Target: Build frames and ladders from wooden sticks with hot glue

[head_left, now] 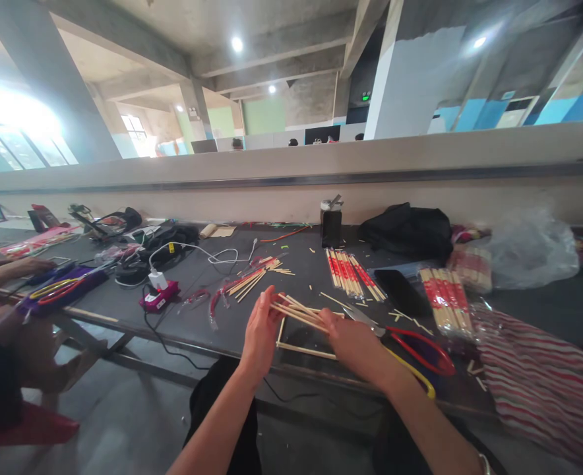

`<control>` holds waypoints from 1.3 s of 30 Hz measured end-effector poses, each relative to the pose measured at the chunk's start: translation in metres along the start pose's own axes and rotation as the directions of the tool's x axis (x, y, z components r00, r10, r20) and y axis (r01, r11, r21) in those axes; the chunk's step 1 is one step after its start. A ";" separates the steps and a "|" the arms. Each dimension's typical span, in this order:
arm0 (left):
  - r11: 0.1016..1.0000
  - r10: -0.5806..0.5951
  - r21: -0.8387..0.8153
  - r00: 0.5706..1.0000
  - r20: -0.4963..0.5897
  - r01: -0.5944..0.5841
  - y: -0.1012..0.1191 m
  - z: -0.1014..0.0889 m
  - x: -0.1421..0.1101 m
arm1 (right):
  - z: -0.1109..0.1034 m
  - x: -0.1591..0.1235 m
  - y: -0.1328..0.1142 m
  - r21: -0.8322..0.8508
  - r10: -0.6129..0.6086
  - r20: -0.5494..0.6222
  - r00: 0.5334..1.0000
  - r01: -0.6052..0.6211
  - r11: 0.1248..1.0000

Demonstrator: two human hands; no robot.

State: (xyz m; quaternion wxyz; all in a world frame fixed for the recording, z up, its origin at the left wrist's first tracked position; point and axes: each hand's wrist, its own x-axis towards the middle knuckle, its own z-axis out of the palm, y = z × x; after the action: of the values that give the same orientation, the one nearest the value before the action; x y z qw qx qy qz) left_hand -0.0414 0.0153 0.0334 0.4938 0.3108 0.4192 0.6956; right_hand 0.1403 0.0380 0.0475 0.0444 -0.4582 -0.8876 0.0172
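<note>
Several thin wooden chopsticks [299, 313] are held between my two hands above the front edge of the dark table. My left hand [260, 333] pinches their left ends with fingertips and thumb. On the right, my right hand [353, 342] is closed around the other ends, its fingers partly hidden. Below the hands, more sticks [304, 350] lie on the tabletop at an angle to each other, like a frame corner. Beside and partly behind my right hand lies a pair of shears [423, 349] with red and yellow handles. Loose chopsticks [252, 280] fan out beyond my left hand.
Wrapped chopstick packs [348, 274] and another bundle [447, 300] lie right of a black phone [399, 291] and behind it. A magenta power adapter [160, 297] trails cables at left. Striped cloth [543, 382] covers the right edge. A co-worker's arm [9, 277] reaches in at far left.
</note>
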 end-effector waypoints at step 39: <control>0.901 -0.288 -0.336 0.958 0.008 0.274 -0.013 0.003 -0.067 | -0.008 -0.030 -0.034 0.621 -0.101 -0.077 0.992 0.127 0.773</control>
State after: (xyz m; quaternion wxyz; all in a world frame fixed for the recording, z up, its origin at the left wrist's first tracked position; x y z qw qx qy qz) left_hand -0.0121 -0.0453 0.0217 0.6254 0.1448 0.3460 0.6843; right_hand 0.1311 -0.0059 0.0555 0.2119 -0.3631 -0.8568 0.2985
